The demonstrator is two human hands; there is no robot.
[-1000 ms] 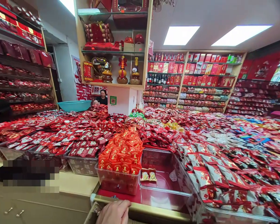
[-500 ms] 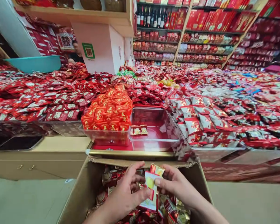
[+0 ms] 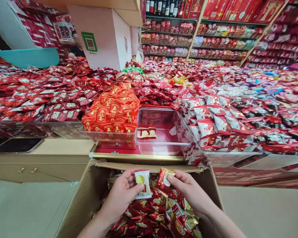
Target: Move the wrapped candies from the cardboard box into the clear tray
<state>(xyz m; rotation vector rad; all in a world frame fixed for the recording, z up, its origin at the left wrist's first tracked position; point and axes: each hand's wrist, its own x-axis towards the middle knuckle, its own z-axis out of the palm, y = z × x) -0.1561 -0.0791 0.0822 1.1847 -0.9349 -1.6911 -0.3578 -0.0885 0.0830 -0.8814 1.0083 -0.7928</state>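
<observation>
My left hand [image 3: 120,195] holds a white candy packet [image 3: 142,183] with a yellow picture, pinched at its left edge. My right hand [image 3: 188,191] grips a red candy packet [image 3: 164,178] just to the right of it. Both hands hover over an open cardboard box [image 3: 84,201] filled with several red and gold candy packets [image 3: 154,215]. Straight ahead stands a clear plastic tray [image 3: 164,145], nearly bare, with three small packets [image 3: 146,133] lying at its left side.
A heaped tray of orange-red packets [image 3: 111,110] stands left of the clear tray. Red wrapped sweets cover the whole counter [image 3: 225,109]. A teal basin [image 3: 27,58] sits far left. A white pillar [image 3: 101,36] and stocked shelves [image 3: 213,33] rise behind.
My view dropped from the shop shelves down to the box. Both hands came into the box and picked up packets, which I have now drawn apart, one in each hand.
</observation>
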